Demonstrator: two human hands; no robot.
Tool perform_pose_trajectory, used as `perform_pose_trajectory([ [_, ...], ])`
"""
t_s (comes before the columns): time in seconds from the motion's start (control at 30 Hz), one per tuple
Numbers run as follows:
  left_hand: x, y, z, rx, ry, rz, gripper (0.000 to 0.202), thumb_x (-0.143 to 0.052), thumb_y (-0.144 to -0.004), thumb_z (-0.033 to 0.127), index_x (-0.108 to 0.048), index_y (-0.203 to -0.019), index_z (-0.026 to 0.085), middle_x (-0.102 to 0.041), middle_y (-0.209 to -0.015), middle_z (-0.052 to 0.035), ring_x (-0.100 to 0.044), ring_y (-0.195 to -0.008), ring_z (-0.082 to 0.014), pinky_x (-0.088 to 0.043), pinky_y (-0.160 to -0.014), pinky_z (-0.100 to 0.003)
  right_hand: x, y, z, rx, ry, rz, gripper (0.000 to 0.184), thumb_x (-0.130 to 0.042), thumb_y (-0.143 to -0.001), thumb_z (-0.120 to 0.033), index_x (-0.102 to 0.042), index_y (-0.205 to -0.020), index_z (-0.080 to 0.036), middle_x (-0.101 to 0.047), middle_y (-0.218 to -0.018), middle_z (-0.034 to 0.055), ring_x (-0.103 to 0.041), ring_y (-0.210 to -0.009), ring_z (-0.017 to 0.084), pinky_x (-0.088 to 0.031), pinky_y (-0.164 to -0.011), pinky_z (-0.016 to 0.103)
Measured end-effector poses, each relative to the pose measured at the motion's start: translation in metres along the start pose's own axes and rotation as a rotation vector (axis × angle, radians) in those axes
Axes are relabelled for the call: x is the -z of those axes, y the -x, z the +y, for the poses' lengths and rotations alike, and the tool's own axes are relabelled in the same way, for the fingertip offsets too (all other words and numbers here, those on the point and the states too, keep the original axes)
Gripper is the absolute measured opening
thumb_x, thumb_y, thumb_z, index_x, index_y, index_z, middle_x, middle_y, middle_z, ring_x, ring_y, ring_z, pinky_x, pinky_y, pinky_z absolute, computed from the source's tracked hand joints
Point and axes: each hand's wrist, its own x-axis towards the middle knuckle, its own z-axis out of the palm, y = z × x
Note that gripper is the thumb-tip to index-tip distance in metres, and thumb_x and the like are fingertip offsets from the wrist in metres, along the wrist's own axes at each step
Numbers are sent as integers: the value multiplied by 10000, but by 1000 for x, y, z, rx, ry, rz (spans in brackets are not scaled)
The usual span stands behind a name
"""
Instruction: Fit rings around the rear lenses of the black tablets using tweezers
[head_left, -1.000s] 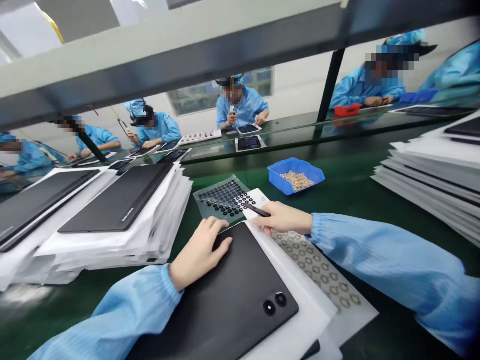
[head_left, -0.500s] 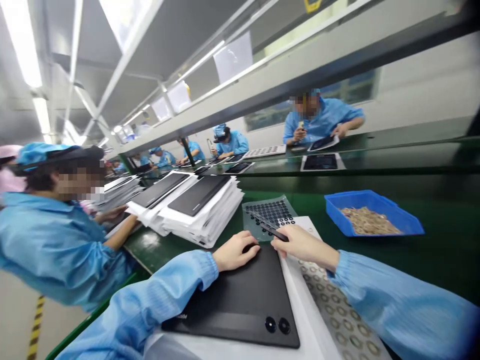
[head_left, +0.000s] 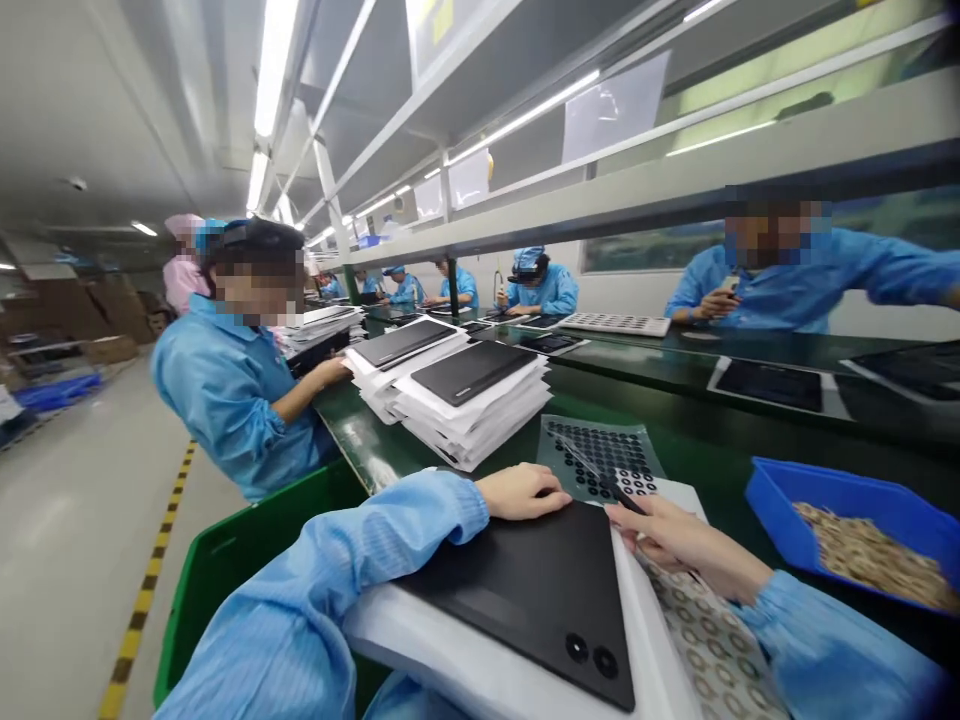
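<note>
Hands (head_left: 523, 491) (head_left: 694, 540): left resting atop tablet (head_left: 544, 590), right gripping tool (head_left: 627, 499).

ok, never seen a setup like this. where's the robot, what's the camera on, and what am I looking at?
There is no robot: these are a person's two bare hands in blue sleeves. Every picture comes from one camera worn on that person's head, looking forward and down. The left hand rests on a dark tablet-like device with two round black parts near one corner. The right hand holds a slim dark tool, its exact type unclear. Beyond the device, on the green bench, lies a clear sheet of black rings; a blue bin of small beige pieces sits to the right. Farther left are paper stacks topped with similar devices. The other people in blue are co-workers.
</note>
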Motion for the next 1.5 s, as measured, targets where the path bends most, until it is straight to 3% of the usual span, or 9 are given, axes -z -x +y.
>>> perform_pose_trajectory([
  [0.2, -13, -16, -4, -97, 66, -101, 222, -489, -943, 320, -605, -941, 130, -617, -908, -38, -601, -824, -152, -505, -775, -353, 7, 0, -1, 108, -77, 42, 276, -622, -754, -315, -475, -587, -152, -382, -427, -63, -271, -370, 28, -158, -376, 171],
  [0.37, -14, -18, -4, -99, 85, -95, 276, -427, -966, 332, -598, -877, 134, -593, -833, -24, -579, -807, -152, -475, -772, -345, 8, -6, 1, 87, -135, 61, 130, -551, -729, -150, -460, -636, -156, -506, -529, -25, -308, -365, 26, -165, -373, 180],
  [0.7, -11, -20, 2, -54, 84, -81, 329, -361, -978, 358, -597, -898, 144, -595, -856, -32, -570, -805, -151, -445, -766, -313, 7, -7, 3, 439, 38, 258, 222, -519, -643, -30, -428, -747, -204, -417, -560, -84, -356, -528, 87, -232, -512, 214],
  [0.9, 15, -18, 8, 18, 37, -28, 430, -275, -972, 437, -498, -715, 174, -539, -689, 4, -519, -642, -136, -391, -609, -243, 10, 4, -14, 571, -48, 291, 169, -513, -783, -200, -351, -825, -223, -407, -669, -83, -367, -508, 67, -281, -495, 202],
  [1.03, 31, -19, 18, 58, -39, 20, 405, -245, -966, 427, -445, -705, 191, -520, -658, 2, -503, -608, -149, -365, -605, -261, 0, 11, -25, 410, -434, 223, 291, -518, -848, -449, -326, -862, -232, -371, -648, -101, -266, -376, 25, -168, -369, 175],
  [1.13, 42, -25, 27, 86, -115, 58, 354, -291, -946, 417, -465, -735, 194, -531, -661, -13, -515, -627, -176, -356, -627, -282, -7, 13, -25, 264, -493, 87, 427, -611, -764, -569, -430, -858, -194, -367, -586, -106, -212, -356, 5, -114, -337, 159],
  [1.23, 58, -30, 30, 127, -164, 126, 355, -315, -937, 457, -495, -789, 190, -547, -668, -18, -529, -645, -187, -351, -622, -281, -6, 15, -23, 269, -486, -12, 410, -757, -667, -451, -579, -868, -141, -534, -627, -47, -335, -390, 9, -147, -315, 145],
  [1.4, 78, -17, 18, 162, -193, 97, 466, -305, -921, 506, -537, -670, 190, -553, -594, 5, -519, -571, -152, -352, -584, -250, 11, 19, -26, 292, -705, 65, 237, -759, -646, -220, -637, -826, -128, -662, -662, 20, -614, -563, 118, -516, -526, 208],
  [1.5, 98, -10, -2, 249, -245, 165, 470, -296, -924, 477, -558, -666, 184, -602, -641, -9, -549, -622, -160, -365, -619, -252, 23, 15, -25, 246, -748, 190, 198, -708, -729, -263, -576, -647, -141, -479, -395, -53, -422, -318, 53, -368, -321, 149],
])
